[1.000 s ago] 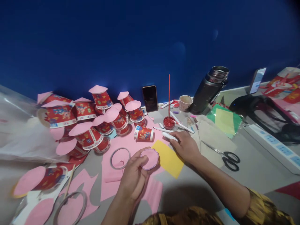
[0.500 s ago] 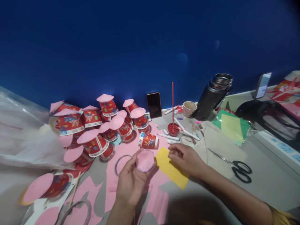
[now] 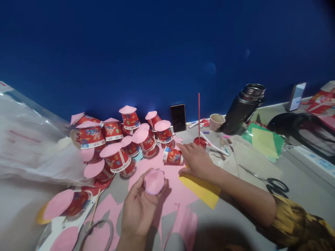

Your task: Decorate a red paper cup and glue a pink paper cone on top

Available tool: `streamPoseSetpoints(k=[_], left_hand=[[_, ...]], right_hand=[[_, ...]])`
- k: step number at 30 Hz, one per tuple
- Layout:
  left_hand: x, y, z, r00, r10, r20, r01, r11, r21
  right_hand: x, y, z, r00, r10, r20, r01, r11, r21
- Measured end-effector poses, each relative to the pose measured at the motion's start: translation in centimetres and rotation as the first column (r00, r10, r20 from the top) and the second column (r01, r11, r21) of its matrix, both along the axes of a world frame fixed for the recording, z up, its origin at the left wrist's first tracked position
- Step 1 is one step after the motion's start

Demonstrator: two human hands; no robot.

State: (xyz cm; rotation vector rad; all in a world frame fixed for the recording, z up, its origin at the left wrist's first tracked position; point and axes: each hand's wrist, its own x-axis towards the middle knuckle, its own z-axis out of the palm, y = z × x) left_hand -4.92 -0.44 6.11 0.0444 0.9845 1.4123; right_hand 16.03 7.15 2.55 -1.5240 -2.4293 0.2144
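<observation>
My left hand point(image 3: 140, 205) holds a small round of pink paper point(image 3: 154, 182) with a thin purple edge, fingers curled around its sides. Over the table, my right hand point(image 3: 196, 161) reaches out with fingers apart and nothing visible in it. Its fingertips are just right of a red patterned paper cup point(image 3: 173, 155) lying on its side; I cannot tell whether they touch. Beneath that hand lies a yellow paper sheet point(image 3: 202, 190), partly covered. Pink paper point(image 3: 170, 193) spreads under both hands. The red dish point(image 3: 200, 141) with a red stick is partly hidden behind my right hand.
Several red cups with pink paper tops point(image 3: 117, 159) stand stacked at left, beside a plastic bag point(image 3: 34, 139). A phone point(image 3: 178, 118) leans on the blue wall. Rightward are a patterned cup point(image 3: 217, 122), black flask point(image 3: 243, 109), scissors point(image 3: 277, 184) and power strip point(image 3: 311, 162).
My right hand has moved forward from above the yellow sheet to beside the lying cup, its fingers spreading. The left hand still holds the pink round. The view has shifted slightly.
</observation>
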Motion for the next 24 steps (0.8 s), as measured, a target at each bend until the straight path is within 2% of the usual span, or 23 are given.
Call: streamPoseSetpoints(k=[4, 8, 11, 14, 16, 20, 24], left_hand=[[0.1, -0.3, 0.0, 0.999, -0.005, -0.048, 0.005, 1.0, -0.011], [0.3, -0.4, -0.1, 0.998, -0.042, -0.041, 0.041, 0.999, -0.022], [0.2, -0.2, -0.1, 0.999, -0.043, -0.026, 0.042, 0.998, -0.039], [-0.1, 0.1, 0.1, 1.0, -0.018, 0.005, 0.018, 0.997, -0.073], [-0.2, 0.2, 0.2, 1.0, -0.004, 0.017, 0.006, 0.997, -0.073], [-0.2, 0.3, 0.4, 0.999, -0.029, 0.031, 0.031, 0.998, -0.061], [0.4, 0.3, 0.5, 0.998, -0.066, -0.019, 0.066, 0.998, -0.013]], right_hand=[[0.3, 0.1, -0.8, 0.999, -0.035, 0.025, 0.035, 0.999, -0.028], [0.9, 0.0, -0.4, 0.998, -0.064, 0.003, 0.064, 0.998, -0.027], [2.2, -0.9, 0.9, 0.993, -0.056, -0.101, 0.056, 0.998, -0.006], [3.8, -2.4, 2.9, 0.964, 0.017, -0.266, -0.005, 0.999, 0.048], [4.5, -3.4, 4.4, 0.951, 0.044, -0.306, -0.024, 0.997, 0.069], [4.6, -4.3, 6.1, 0.978, 0.133, -0.163, -0.119, 0.989, 0.093], [3.4, -3.9, 4.8, 0.975, 0.188, -0.115, -0.18, 0.98, 0.081]])
